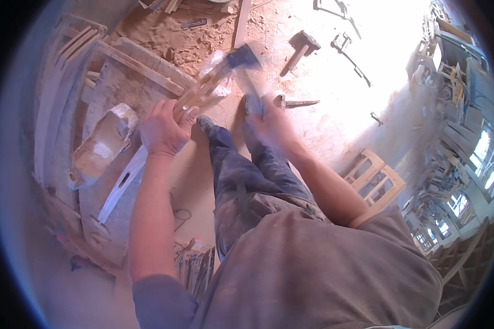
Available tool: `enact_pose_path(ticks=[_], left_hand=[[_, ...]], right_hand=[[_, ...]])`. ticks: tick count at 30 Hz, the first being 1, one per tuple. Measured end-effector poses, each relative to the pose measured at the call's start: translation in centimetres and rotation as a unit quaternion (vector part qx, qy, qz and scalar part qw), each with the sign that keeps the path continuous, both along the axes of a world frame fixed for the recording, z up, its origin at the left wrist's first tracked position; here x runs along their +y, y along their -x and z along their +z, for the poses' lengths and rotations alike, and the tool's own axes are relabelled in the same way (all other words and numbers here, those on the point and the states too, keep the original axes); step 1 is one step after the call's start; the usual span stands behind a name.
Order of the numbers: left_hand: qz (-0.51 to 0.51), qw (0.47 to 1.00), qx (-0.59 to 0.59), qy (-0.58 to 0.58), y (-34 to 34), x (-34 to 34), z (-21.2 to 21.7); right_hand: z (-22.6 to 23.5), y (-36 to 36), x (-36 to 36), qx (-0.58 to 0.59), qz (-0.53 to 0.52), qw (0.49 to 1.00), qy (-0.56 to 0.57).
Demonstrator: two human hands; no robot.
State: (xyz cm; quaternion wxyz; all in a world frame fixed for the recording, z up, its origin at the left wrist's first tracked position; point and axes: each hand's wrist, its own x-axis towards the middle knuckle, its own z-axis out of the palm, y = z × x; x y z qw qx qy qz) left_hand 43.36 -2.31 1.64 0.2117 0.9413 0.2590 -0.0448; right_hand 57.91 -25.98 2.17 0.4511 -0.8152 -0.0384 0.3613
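Observation:
My left hand is closed round the near end of a wooden piece, steadying it over the bench's edge; the thumb lies along its top. My right hand, smeared by motion, grips the handle of a hammer. Its dark, blocky head is at the far end of the wooden piece; blur hides whether they touch. Beside my left forearm, a pale wooden part with a slot lies on the bench. A whitish, dusty trough-shaped container stands left of that hand.
The workbench on the left carries long curved boards. On the floor ahead lie wood shavings, another hammer, a pointed tool and a clamp-like metal tool. A wooden frame stands at my right.

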Motion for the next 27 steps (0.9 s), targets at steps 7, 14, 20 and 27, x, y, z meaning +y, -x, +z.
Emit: enact_pose_path(ticks=[7, 14, 20, 27], left_hand=[[0.005, 1.000, -0.011, -0.009, 0.5, 0.4, -0.3], [-0.009, 1.000, -0.016, -0.013, 0.6, 0.2, -0.6], [0.003, 1.000, -0.008, -0.022, 1.0, 0.2, -0.9], [-0.018, 0.998, -0.033, -0.044, 1.4, 0.5, -1.2]], right_hand=[[5.0, -6.4, 1.3, 0.083, -0.095, 0.991, -0.038], [0.2, 0.2, 1.0, 0.030, 0.144, 0.987, 0.061], [4.2, -4.4, 2.6, 0.078, -0.196, 0.967, -0.144], [2.9, -1.1, 1.6, 0.132, 0.093, 0.985, 0.052]])
